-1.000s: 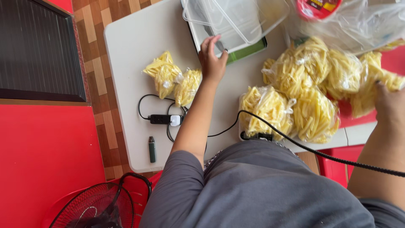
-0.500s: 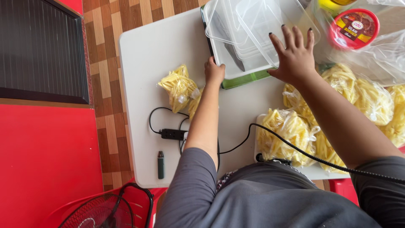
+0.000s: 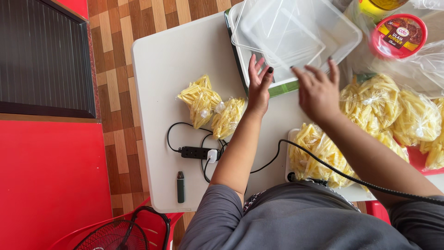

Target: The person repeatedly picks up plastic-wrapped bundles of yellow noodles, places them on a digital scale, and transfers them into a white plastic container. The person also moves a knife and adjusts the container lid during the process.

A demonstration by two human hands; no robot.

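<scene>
Two bags [image 3: 212, 109] of yellow strips lie left on the table [image 3: 157, 69]; the left hand [image 3: 259, 88] rests open-fingered against the clear tub [image 3: 296, 37] on the scale [image 3: 277, 89]; the right hand [image 3: 319, 90] hovers spread, holding nothing; steady the tub squarely with both

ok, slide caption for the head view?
Both hands, left hand and right hand, at clear plastic container; bagged fries beside.

A clear plastic container [image 3: 296, 34] lies on the worktop [image 3: 185, 51] beyond both grips; bagged fries [image 3: 212, 109] left, power strip [image 3: 199, 153] nearer.
</scene>
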